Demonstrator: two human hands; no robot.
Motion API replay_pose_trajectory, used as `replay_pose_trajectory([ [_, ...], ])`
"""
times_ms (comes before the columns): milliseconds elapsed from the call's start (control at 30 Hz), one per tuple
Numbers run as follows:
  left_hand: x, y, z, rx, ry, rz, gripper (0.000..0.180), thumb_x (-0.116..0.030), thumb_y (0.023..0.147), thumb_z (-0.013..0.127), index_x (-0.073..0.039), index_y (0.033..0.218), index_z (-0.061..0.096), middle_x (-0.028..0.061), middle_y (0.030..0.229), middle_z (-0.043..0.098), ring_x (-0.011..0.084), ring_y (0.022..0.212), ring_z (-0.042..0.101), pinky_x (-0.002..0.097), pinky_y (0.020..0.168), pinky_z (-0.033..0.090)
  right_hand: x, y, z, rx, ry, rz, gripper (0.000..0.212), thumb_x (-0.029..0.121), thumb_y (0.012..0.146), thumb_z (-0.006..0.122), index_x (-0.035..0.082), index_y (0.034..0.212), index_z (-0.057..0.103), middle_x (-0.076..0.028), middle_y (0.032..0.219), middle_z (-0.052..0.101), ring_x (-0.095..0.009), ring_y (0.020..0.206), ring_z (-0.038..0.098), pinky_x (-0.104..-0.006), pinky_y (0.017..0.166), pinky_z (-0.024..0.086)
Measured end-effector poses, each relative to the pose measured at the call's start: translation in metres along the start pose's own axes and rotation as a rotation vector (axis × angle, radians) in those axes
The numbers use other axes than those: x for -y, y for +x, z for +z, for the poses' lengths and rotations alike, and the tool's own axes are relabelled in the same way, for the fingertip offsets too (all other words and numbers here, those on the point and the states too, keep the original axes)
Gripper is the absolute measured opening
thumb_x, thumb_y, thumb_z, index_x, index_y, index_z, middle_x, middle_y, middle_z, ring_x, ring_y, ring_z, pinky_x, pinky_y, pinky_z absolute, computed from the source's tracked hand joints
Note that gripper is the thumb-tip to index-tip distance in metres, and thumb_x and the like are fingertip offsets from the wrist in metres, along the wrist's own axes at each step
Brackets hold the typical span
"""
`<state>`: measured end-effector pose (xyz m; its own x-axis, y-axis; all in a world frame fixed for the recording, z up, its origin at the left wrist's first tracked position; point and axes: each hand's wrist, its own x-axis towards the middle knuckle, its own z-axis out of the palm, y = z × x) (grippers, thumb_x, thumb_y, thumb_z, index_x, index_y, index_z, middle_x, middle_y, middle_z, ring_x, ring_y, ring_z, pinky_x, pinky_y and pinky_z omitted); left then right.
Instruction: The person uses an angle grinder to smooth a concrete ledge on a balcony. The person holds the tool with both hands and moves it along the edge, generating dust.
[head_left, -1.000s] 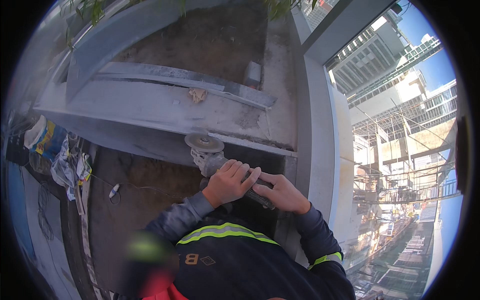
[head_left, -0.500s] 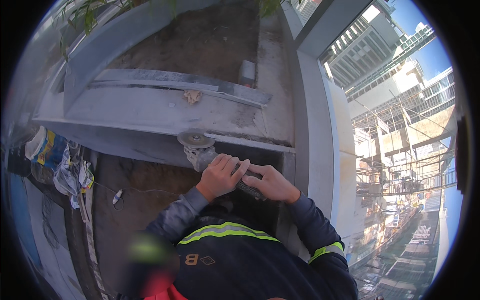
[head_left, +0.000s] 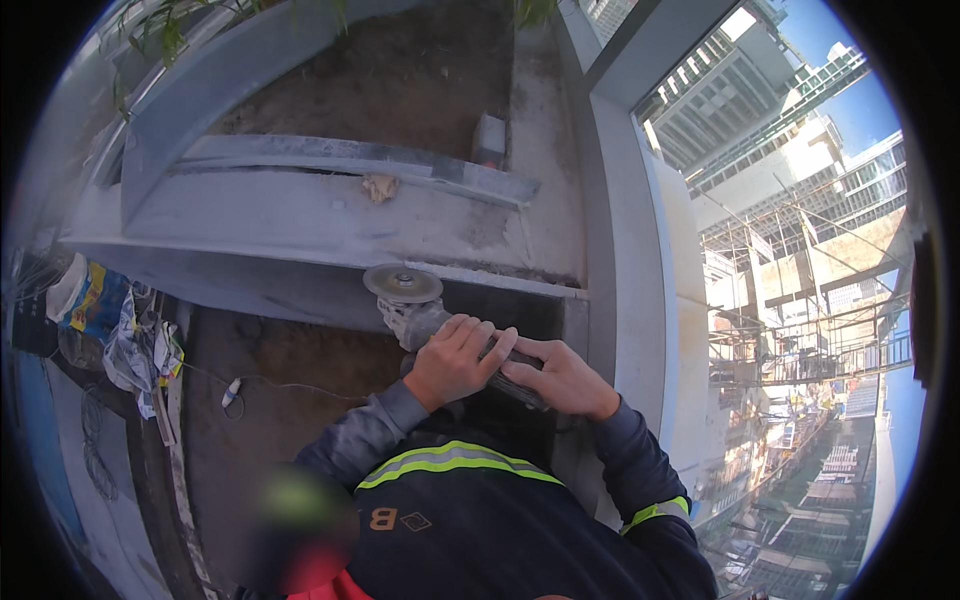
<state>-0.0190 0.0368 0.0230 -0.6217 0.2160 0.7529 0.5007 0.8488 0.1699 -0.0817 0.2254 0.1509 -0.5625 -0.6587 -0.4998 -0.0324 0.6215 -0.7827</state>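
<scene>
Both of my hands are wrapped round an angle grinder (head_left: pixel 425 322) with a round cutting disc (head_left: pixel 402 284) on its head. My left hand (head_left: pixel 460 362) grips the body just behind the head. Further back, toward the rear of the tool, my right hand (head_left: pixel 565 378) closes round it. The disc lies nearly flat at the front edge of a pale grey ledge (head_left: pixel 290 215); whether it touches the edge I cannot tell. My fingers hide much of the dusty body.
A crumpled paper scrap (head_left: pixel 379 188) and a long flat strip (head_left: pixel 350 158) lie on the ledge. A small box (head_left: pixel 489 140) stands behind. At left are a blue-yellow sack (head_left: pixel 95 300) and a cable with a white connector (head_left: pixel 235 386). A grey frame post (head_left: pixel 630 240) rises at right.
The grinder and both my hands have shifted a little to the right along the ledge's edge. My grip is the same.
</scene>
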Motion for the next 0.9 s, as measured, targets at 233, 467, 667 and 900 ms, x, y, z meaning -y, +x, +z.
replay_pose_trajectory([
  [233,0.022,-0.007,0.004,0.011,-0.007,-0.006,0.049,-0.018,0.081,0.071,-0.008,0.129,0.066,0.0095,0.101,0.066,0.028,0.092,0.069,0.0434,0.09,0.058,-0.014,0.029,0.007,-0.03,0.01,-0.105,0.051,0.031,0.1,0.066,0.004,0.143,0.062,-0.015,0.091,0.074,-0.015,0.079,0.065,-0.0344,0.08,0.055],
  [467,0.005,-0.002,0.004,-0.036,-0.032,0.021,0.045,-0.02,0.084,0.071,-0.008,0.127,0.065,0.0094,0.101,0.065,0.027,0.092,0.069,0.0434,0.09,0.057,-0.016,0.008,0.007,-0.074,-0.018,-0.107,0.052,0.032,0.101,0.066,0.005,0.145,0.061,-0.011,0.095,0.074,-0.013,0.08,0.066,-0.032,0.077,0.056],
  [667,-0.003,0.003,0.001,-0.026,-0.036,0.013,0.044,-0.02,0.085,0.07,-0.008,0.128,0.064,0.0097,0.101,0.065,0.0268,0.093,0.069,0.0433,0.09,0.057,-0.012,-0.003,0.003,-0.067,-0.028,-0.063,0.052,0.032,0.101,0.066,0.005,0.146,0.061,-0.011,0.096,0.075,-0.011,0.081,0.065,-0.0311,0.077,0.056],
  [900,0.013,-0.006,0.011,-0.032,-0.007,0.0,0.048,-0.019,0.083,0.071,-0.008,0.129,0.064,0.0099,0.102,0.066,0.0276,0.093,0.069,0.0437,0.09,0.057,-0.026,0.023,0.006,-0.078,-0.036,-0.22,0.051,0.031,0.102,0.065,0.004,0.145,0.061,-0.009,0.089,0.072,-0.009,0.072,0.062,-0.0294,0.069,0.054],
])
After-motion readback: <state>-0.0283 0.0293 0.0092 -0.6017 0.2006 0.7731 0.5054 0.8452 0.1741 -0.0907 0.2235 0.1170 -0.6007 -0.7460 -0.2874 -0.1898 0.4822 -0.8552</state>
